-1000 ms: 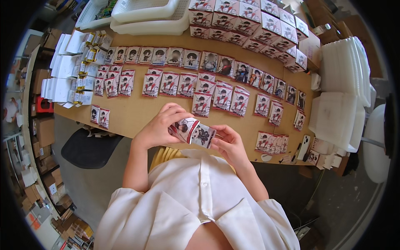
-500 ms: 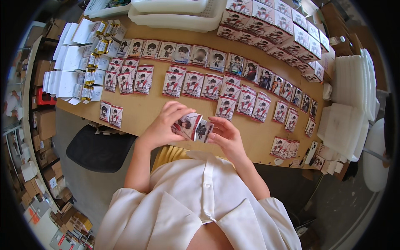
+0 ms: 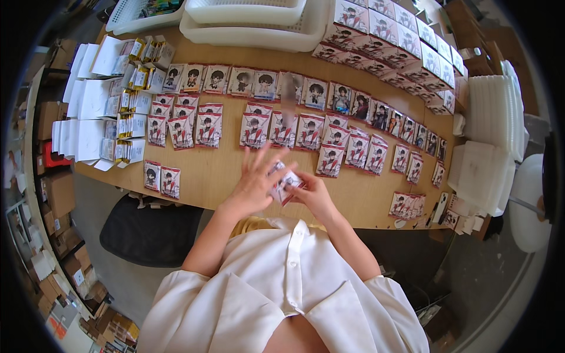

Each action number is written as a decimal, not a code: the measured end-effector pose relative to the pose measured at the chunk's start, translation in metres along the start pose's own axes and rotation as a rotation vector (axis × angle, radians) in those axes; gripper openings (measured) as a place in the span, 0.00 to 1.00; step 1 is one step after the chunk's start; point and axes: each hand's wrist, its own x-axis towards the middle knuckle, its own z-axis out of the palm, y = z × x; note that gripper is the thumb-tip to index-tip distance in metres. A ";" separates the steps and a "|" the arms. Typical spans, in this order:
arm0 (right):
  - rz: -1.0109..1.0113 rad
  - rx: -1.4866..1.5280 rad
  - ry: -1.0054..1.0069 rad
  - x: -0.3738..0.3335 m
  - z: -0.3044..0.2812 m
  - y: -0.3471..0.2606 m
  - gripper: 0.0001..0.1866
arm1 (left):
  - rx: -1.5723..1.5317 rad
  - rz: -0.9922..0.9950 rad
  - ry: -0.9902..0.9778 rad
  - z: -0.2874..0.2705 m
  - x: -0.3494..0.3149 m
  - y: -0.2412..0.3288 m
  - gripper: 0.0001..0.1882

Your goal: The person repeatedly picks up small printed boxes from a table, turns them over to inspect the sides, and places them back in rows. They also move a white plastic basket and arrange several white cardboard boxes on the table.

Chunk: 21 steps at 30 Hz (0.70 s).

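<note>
My right hand pinches a small red-and-white foil card packet between thumb and fingers, just above the table's near edge. Over the packet's left side, my left hand is open, its fingers spread and slightly smeared by motion. Whether it touches the packet I cannot tell. A blurred grey streak, too smeared to name, hangs across the back row of cards beyond my hands. Several matching packets lie in overlapping groups ahead of me. Behind them runs a row of picture cards.
White boxes with yellow packs stand at the left. White plastic baskets are at the back, and stacked printed boxes rise at the back right. Translucent trays are piled at the right. A dark chair seat sits below the table's left front edge.
My left hand has let go of the packet and spread its fingers; my right hand has taken hold of it. The card jutting from the packet no longer shows. A blurred streak has appeared beyond.
</note>
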 end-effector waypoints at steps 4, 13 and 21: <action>-0.115 0.498 0.195 0.042 0.003 0.014 0.14 | 0.025 -0.259 0.210 0.008 0.005 -0.028 0.39; -0.110 0.431 0.347 0.112 0.012 0.030 0.12 | -0.009 -0.088 0.053 0.048 0.002 -0.047 0.33; -0.411 0.100 0.473 0.088 0.011 0.021 0.16 | -0.133 -0.163 0.328 0.047 0.007 -0.044 0.33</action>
